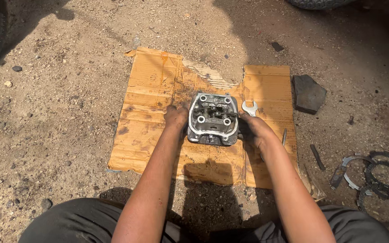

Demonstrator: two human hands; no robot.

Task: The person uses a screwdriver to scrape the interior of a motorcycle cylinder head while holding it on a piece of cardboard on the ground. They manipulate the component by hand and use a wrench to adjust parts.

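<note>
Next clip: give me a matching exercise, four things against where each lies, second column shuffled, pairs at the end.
Things:
1. engine part
2. wrench
3. rings
4. dark stone

Places:
A. on the dirt just right of the cardboard, upper side
B. between the left hand and right hand, on the cardboard
C. on the cardboard, just right of the engine part
D. on the dirt at the far right, lower side

Pairs: 1-B, 2-C, 3-D, 4-A

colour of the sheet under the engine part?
Tan-brown cardboard sheet, dark oil stains, torn top edge; metal engine part sits on it. Head view.
</note>
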